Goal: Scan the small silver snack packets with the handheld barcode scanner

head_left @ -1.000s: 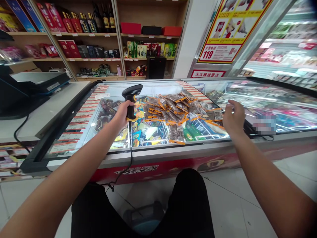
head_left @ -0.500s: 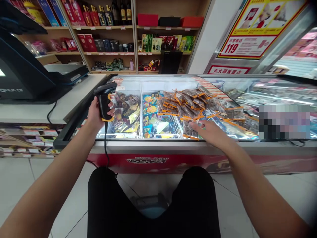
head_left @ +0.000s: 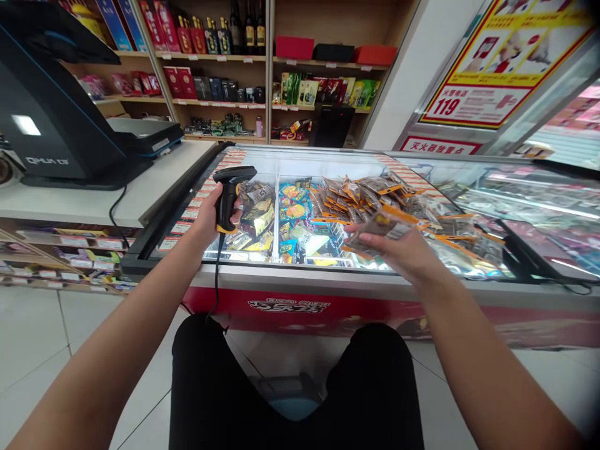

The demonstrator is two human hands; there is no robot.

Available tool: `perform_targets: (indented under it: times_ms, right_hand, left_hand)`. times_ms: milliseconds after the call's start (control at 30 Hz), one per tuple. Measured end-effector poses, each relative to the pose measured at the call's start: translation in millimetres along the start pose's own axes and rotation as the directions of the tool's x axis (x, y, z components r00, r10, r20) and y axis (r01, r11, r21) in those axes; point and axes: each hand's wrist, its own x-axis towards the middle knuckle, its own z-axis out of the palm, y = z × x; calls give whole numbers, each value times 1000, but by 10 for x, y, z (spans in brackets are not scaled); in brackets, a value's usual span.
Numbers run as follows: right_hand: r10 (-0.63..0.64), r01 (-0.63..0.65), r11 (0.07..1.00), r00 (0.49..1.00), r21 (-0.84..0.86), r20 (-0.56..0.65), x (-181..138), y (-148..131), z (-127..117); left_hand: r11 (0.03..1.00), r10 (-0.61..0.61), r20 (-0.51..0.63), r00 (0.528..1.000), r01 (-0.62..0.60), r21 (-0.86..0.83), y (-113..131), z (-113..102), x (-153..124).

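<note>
My left hand point(head_left: 212, 212) is wrapped round the grip of a black and yellow barcode scanner point(head_left: 228, 199), held upright over the left end of the chest freezer point(head_left: 285, 270). Its cord hangs down in front of the freezer. Between the thumb and fingers of my right hand point(head_left: 398, 250) is a clear snack packet point(head_left: 382, 226) with an orange edge, tilted and a little blurred. Behind it, a heap of similar orange-edged packets point(head_left: 347, 194) lies on the freezer's top. Under the glass, ice cream packs point(head_left: 257, 215) fill wire baskets.
A dark checkout terminal point(head_left: 70, 125) stands on the white counter point(head_left: 112, 203) at left. Shelves point(head_left: 210, 103) with bottles and boxes rise behind the freezer. A black tablet-like device point(head_left: 539, 250) rests on the freezer's right part. My knees are close to its red front.
My right hand has picked a packet from the heap's near edge and lifted it. The scanner stays in my left hand, shifted slightly rightward in view as the camera turned.
</note>
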Motion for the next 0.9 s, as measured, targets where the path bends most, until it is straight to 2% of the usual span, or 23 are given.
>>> perform_targets:
  times_ms: [67, 133, 233, 333, 400, 467, 567, 733, 900]
  right_hand:
    - [-41, 43, 996, 999, 83, -29, 237, -96, 230]
    - [-70, 69, 989, 997, 131, 8, 587, -185, 479]
    - [-37, 31, 970, 999, 240, 22, 1217, -246, 853]
    - [-7, -8, 950, 999, 311, 48, 1743, -171, 1174]
    - [6, -28, 954, 997, 297, 77, 1929, -66, 1314]
    - [15, -41, 953, 996, 301, 88, 1985, 41, 1371]
    - [21, -43, 946, 997, 323, 72, 1949, 146, 1319]
    - [23, -35, 964, 999, 262, 48, 1940, 196, 1141]
    - [28, -51, 950, 997, 307, 78, 1970, 241, 1123]
  left_hand:
    - [1000, 2, 10, 1000, -2, 6, -7, 1, -5]
    - [1000, 11, 30, 999, -11, 5, -10, -3, -11]
    - [999, 26, 74, 997, -27, 17, -26, -33, 1]
    - [996, 30, 146, 989, -41, 74, -52, -75, 25]
    - [990, 14, 221, 975, -44, 132, -70, -93, 27]
    - [980, -14, 304, 953, -46, 192, -85, -96, 14]
    - [961, -45, 385, 922, -64, 267, -103, -85, -18]
    - [925, -95, 406, 909, -71, 373, -113, -71, -69]
    - [921, -44, 412, 910, -124, 370, -115, -77, -106]
